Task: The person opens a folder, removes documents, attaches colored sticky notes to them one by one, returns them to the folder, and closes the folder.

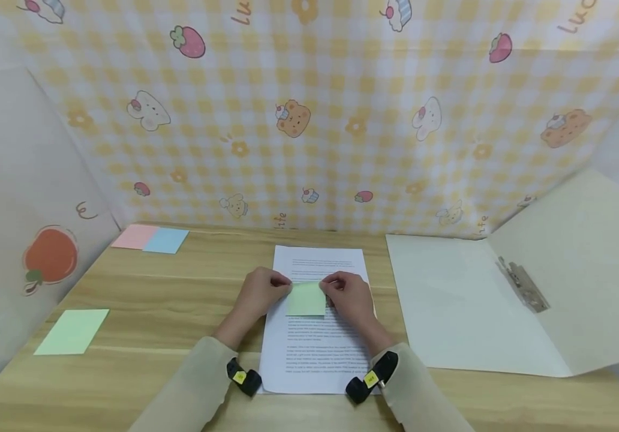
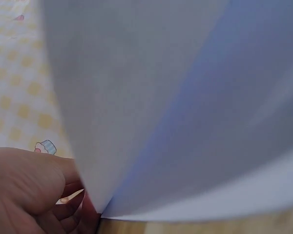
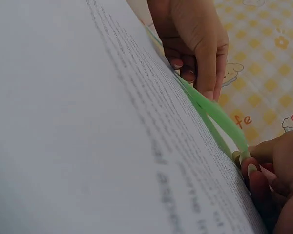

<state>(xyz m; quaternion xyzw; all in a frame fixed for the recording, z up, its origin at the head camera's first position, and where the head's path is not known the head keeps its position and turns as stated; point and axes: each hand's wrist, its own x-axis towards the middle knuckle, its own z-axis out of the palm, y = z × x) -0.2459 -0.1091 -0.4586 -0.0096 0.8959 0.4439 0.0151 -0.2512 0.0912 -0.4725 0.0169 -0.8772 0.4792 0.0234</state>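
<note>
A light green sticky note lies over the upper part of a printed page. My left hand pinches its upper left corner, while my right hand pinches the upper right one. Seen from the right wrist, the green note bows up from the page between the fingers of both hands. Paper sheets fill most of the left wrist view, with the left hand at their lower left edge.
Another green sticky note lies on the wooden table at left; pink and blue ones sit behind it. To the right stands an open white folder with a metal clip. A patterned cloth hangs behind.
</note>
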